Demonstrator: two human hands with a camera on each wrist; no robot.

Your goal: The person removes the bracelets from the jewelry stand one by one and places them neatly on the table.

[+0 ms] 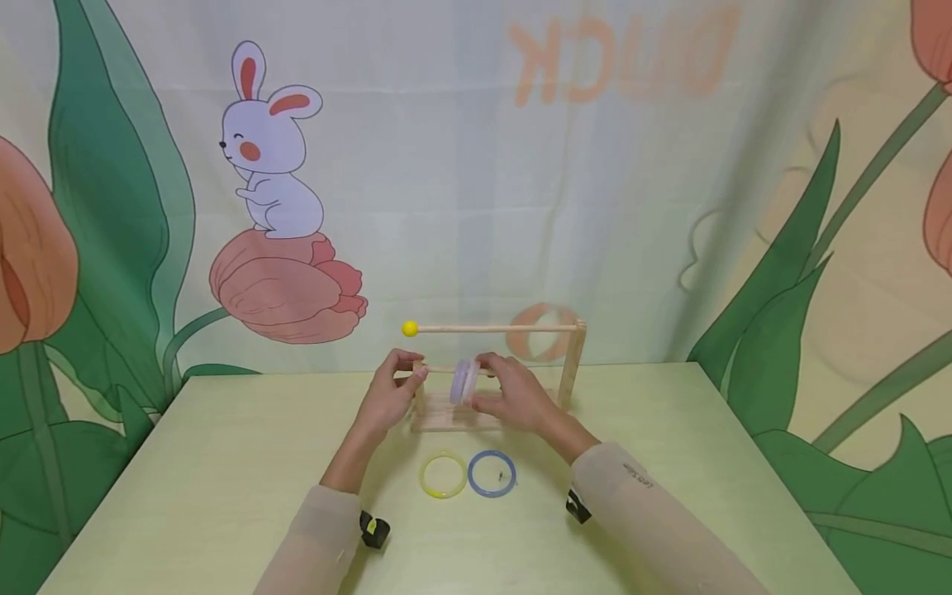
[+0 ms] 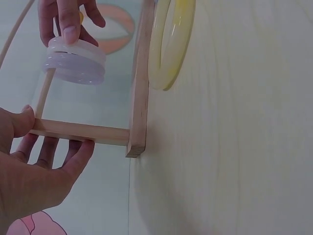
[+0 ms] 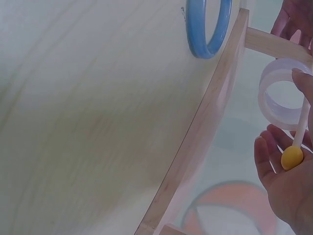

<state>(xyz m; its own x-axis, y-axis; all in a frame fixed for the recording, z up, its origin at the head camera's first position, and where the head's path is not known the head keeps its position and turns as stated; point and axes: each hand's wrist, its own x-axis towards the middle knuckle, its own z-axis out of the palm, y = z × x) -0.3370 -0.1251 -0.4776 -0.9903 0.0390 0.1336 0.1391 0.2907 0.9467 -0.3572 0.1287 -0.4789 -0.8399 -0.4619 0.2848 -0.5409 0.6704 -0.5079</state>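
Note:
A wooden stand (image 1: 571, 372) has two level rods. My left hand (image 1: 388, 392) grips the top of its short left post (image 2: 80, 131), with the thumb on one side and curled fingers on the other. On the lower rod (image 2: 45, 93) hang a pale purple ring (image 2: 73, 71) and, beside it, a whitish ring (image 2: 80, 48). My right hand (image 1: 521, 398) pinches the whitish ring near the rod's free end. In the right wrist view, that rod's yellow ball tip (image 3: 292, 157) lies by my right palm.
A yellow ring (image 1: 443, 496) and a blue ring (image 1: 492, 495) lie side by side on the table (image 1: 223, 479), in front of the stand. The upper rod (image 1: 498, 328), tipped with a yellow ball (image 1: 410, 329), runs above both hands. A printed curtain (image 1: 416, 165) hangs behind.

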